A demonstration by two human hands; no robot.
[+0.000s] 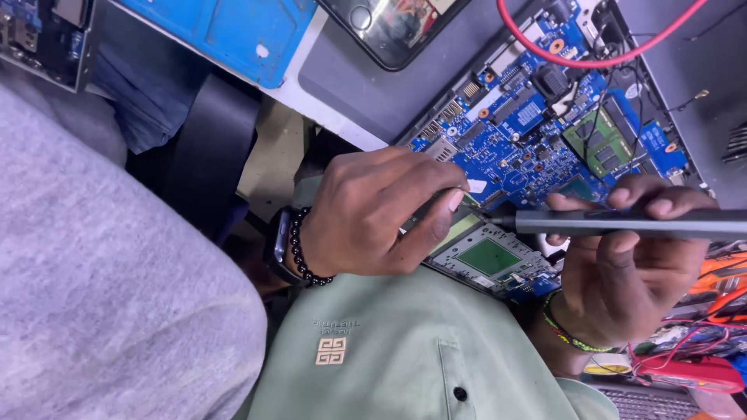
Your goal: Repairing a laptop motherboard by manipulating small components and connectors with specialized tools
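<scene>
**Two hands at an opened laptop board**

A grey-clad shoulder or arm (pixel 101 280) fills the left of the frame, and a pale green shirt (pixel 405 350) takes the lower middle. The dark grey table (pixel 366 85) runs across the upper middle, with a blue mat (pixel 226 31) at the upper left and a phone (pixel 389 23) lying at the top edge. The blue circuit board (pixel 537 132) sits in the upper right of centre, in an opened laptop case, with a red cable (pixel 591 61) looping over its top part.

The left hand (pixel 373 214), at the centre of the frame and wearing a dark bead bracelet (pixel 305 249), is curled with its fingertips pressed on the lower edge of the board; whether it grips anything I cannot tell. The right hand (pixel 622 264), at the lower right, is closed around a slim grey screwdriver (pixel 622 223) that lies level across the frame, its tip (pixel 490 221) pointing left and meeting the board just beside the left hand's fingertips. A green square chip (pixel 488 257) shows just below that tip. Red and orange wires (pixel 700 327) crowd the lower right corner.
</scene>
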